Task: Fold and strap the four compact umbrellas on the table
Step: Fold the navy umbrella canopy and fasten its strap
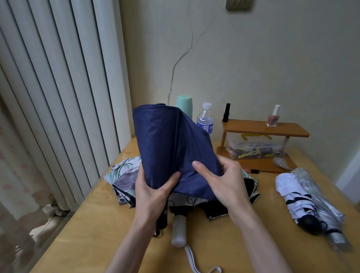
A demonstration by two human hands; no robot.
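Observation:
A navy blue umbrella (166, 139) stands upright over the wooden table (97, 226), its cloth loose. My left hand (152, 189) grips its lower part, thumb across the cloth. My right hand (220, 179) pinches a fold of the blue cloth at its right edge. Under it lies an unfolded leaf-patterned umbrella (123, 175) with a white handle (178, 231) and a white wrist loop (202, 270). A black handle (162, 221) shows below my left wrist. On the right lie a white-and-black umbrella (293, 194) and a silver one (318, 199), both bundled.
At the back stand a mint cup (184, 106), a water bottle (205, 119) and a small wooden shelf (264, 128) with two nail polish bottles and a clear box. A curtain (51, 86) hangs along the table's left edge.

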